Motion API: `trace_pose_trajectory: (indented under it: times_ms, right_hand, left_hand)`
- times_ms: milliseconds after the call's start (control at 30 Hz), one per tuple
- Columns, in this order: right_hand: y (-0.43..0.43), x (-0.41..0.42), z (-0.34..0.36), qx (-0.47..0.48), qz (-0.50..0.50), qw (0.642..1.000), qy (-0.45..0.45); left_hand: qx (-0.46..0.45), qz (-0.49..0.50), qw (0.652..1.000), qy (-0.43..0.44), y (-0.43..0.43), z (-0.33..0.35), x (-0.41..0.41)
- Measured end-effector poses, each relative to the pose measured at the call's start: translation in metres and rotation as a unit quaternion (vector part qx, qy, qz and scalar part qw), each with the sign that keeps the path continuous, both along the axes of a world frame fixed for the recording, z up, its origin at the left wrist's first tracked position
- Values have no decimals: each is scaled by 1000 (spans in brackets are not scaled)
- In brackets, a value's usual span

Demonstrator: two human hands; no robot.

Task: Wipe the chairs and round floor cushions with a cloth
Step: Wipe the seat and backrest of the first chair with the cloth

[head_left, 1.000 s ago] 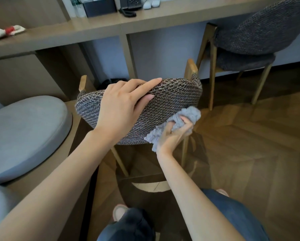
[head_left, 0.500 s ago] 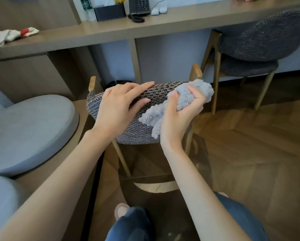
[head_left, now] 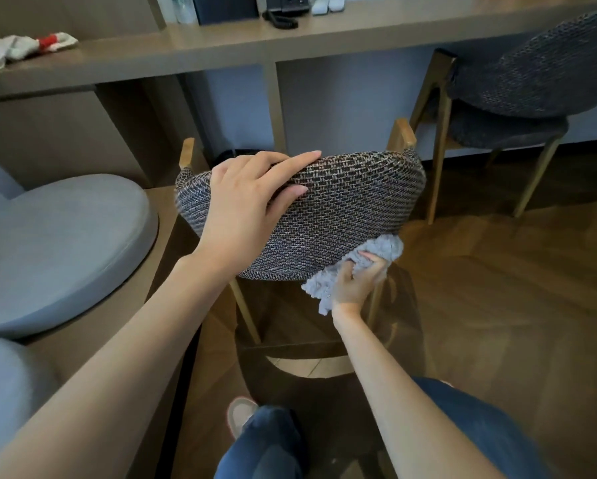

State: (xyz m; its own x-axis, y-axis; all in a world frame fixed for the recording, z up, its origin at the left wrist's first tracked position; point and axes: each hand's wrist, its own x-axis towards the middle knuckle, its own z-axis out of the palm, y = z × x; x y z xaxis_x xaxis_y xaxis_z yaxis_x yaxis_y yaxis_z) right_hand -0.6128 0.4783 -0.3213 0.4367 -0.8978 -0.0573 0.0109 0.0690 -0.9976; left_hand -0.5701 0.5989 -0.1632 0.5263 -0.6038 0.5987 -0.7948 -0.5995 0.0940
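A chair with a woven grey-brown backrest [head_left: 352, 209] and light wooden legs stands right in front of me, its back toward me. My left hand [head_left: 245, 209] rests on the backrest's top left, fingers laid over the upper edge. My right hand [head_left: 356, 285] grips a fluffy grey cloth [head_left: 376, 252] and presses it against the backrest's lower right corner. A round grey floor cushion [head_left: 55, 250] lies on a low wooden platform at the left. A second one [head_left: 3, 392] shows at the bottom left edge.
A second woven chair [head_left: 518, 88] stands at the right under a long wooden desk [head_left: 221, 53]. On the desk lie a white and red rag [head_left: 24, 46], a phone and a dark box. Herringbone wood floor [head_left: 497, 305] spreads to the right. My knees are at the bottom.
My right hand has carried the cloth from the backrest's top right edge down to its lower right corner. My left hand has stayed on the backrest's top.
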Motion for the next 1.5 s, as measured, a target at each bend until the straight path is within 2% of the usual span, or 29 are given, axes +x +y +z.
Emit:
trace_pose_trajectory:
  times_ms: [67,133,267,400,500,700,900,1033,1100,1200,1267,1367,1500]
  right_hand:
    - [-9,0,-6,66,20,997,29]
    - [-16,-2,-3,89,14,996,23]
    - [-3,-15,44,-35,4,998,-55]
    - [15,-23,109,-140,-15,977,-158]
    - [20,-23,122,-192,-30,962,-191]
    - [17,-13,79,-250,-2,958,-143]
    - [18,-14,6,-158,92,983,8]
    - [13,-15,-2,-139,140,977,77]
    - [16,-25,11,-169,139,975,49]
    - [22,-33,55,-278,70,956,-64]
    - [26,-30,90,-306,35,943,-129]
    - [30,-30,117,-279,38,948,-148]
    - [28,-29,107,-292,59,943,-150]
  left_hand:
    - [-4,4,1000,-1,-1,0,-1]
    - [-6,5,1000,-3,0,1,-2]
    - [-3,7,1000,-7,0,1,-3]
    - [-4,0,1000,8,1,3,-3]
    - [1,-22,1000,7,2,5,0]
    - [-6,-16,1000,1,2,2,2]
    - [-3,-20,1000,6,3,1,1]
    - [1,-18,1000,2,1,2,1]
    - [3,-17,1000,10,2,2,1]
    - [13,-21,999,22,3,3,1]
    - [12,-34,999,35,4,5,2]
    - [3,-79,994,78,11,13,9]
    - [-5,-101,989,110,18,15,13]
